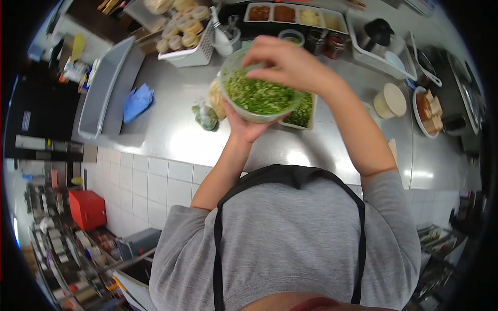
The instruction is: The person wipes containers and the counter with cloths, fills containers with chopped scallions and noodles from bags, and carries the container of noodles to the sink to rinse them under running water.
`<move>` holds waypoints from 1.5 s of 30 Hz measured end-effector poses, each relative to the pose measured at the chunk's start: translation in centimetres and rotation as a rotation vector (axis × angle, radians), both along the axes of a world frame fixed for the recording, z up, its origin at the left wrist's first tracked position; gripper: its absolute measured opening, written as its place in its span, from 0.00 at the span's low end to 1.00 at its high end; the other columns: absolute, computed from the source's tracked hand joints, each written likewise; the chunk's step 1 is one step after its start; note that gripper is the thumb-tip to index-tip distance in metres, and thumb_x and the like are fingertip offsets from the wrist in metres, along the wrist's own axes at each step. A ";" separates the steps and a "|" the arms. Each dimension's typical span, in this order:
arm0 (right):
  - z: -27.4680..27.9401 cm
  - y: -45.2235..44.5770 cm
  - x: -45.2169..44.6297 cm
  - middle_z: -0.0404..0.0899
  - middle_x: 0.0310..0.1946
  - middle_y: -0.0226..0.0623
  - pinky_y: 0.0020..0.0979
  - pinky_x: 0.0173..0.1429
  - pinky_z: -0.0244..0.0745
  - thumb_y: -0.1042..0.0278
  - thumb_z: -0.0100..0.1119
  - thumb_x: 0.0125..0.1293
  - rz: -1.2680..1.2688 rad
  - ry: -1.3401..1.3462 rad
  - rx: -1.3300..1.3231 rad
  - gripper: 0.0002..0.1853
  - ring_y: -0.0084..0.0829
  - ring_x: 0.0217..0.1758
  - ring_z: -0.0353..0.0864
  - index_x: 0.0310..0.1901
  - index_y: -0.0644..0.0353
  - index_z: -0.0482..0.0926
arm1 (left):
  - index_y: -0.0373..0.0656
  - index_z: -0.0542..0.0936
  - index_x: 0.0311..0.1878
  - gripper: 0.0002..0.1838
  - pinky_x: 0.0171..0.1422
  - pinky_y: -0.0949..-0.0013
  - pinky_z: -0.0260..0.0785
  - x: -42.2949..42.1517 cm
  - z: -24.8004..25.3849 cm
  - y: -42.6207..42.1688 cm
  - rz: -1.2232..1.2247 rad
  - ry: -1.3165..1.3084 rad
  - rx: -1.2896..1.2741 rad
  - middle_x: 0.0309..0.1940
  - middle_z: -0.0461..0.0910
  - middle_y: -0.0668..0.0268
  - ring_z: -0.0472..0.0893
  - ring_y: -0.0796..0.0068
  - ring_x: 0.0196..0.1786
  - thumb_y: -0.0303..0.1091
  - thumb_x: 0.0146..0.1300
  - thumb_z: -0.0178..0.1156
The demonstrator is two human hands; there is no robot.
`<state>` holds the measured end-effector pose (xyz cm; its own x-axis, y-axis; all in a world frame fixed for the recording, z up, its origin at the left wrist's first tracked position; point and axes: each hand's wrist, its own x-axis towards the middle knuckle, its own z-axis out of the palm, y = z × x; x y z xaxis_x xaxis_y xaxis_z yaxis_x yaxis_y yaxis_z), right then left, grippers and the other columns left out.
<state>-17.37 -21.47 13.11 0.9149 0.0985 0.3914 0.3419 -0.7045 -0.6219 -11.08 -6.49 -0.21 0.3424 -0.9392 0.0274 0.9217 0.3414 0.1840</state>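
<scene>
My left hand [246, 126] holds a clear round bowl [251, 115] from below, its fingers wrapped under the base. Chopped greens [262, 95] fill much of the bowl. Over the bowl's upper part hangs my right hand [277, 61], fingers apart and curved downward, with nothing visible in them. Just right of the bowl and partly behind it, a square container [302, 114] of chopped green pieces stands on the steel counter [171, 124]. To the left lie a small plastic bag of greens [205, 116] and a pale bag [217, 98], partly hidden by the bowl.
A blue cloth [138, 102] and a long grey tub [106, 93] are at the left. Behind stand a white basket [188, 56] of small cups and a tray of ingredients [296, 19]. At right are a cream tub [390, 101] and a white bowl with blocks [428, 111].
</scene>
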 end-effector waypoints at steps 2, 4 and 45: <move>0.9 0.0 -1.0 0.73 0.40 0.37 0.31 0.49 0.71 0.72 0.57 0.56 0.038 0.058 -0.117 0.07 0.37 0.42 0.76 0.37 0.61 0.77 | 0.59 0.55 0.70 0.41 0.63 0.23 0.47 -1.0 1.1 0.0 0.023 -0.012 0.024 0.70 0.54 0.60 0.55 0.48 0.70 0.72 0.57 0.40; 1.2 -0.2 -2.6 0.73 0.41 0.36 0.32 0.49 0.71 0.75 0.57 0.55 0.053 0.111 -0.234 0.06 0.36 0.43 0.76 0.36 0.61 0.77 | 0.58 0.56 0.70 0.41 0.63 0.27 0.53 -2.5 2.2 -0.3 0.010 -0.074 0.035 0.69 0.55 0.61 0.58 0.51 0.69 0.71 0.58 0.42; -11.8 -8.1 -25.0 0.72 0.34 0.38 0.38 0.44 0.67 0.74 0.57 0.57 -0.908 0.152 -0.225 0.05 0.41 0.42 0.73 0.34 0.59 0.71 | 0.48 0.61 0.66 0.33 0.64 0.49 0.64 -11.9 -2.6 -5.1 -0.543 -0.141 0.344 0.63 0.66 0.60 0.67 0.58 0.64 0.61 0.68 0.34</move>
